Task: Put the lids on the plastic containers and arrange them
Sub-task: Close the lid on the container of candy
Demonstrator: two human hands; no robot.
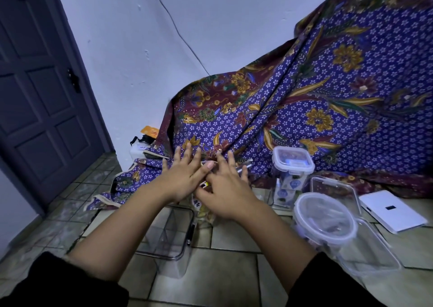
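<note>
Head view: patterned cloth fills the upper right; both hands, left hand and right hand, fingers spread flat, press a container mid-frame, an open container just below.

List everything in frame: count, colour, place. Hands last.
Open container: 1, clear, no lid, floor below the hands.
Tall square container: 1, clear, clip lid on, against the cloth at right.
Round container: 1, clear, lidded, floor at right.
Rectangular containers: at least 2, clear, behind and under the round one; lids unclear.
Batik cloth: 1, blue-maroon floral, draped over something hidden.
White flat box: 1, floor far right.
Door: 1, dark, left.
Left hand, right hand: fingers spread, pressing on a partly hidden container.
</note>
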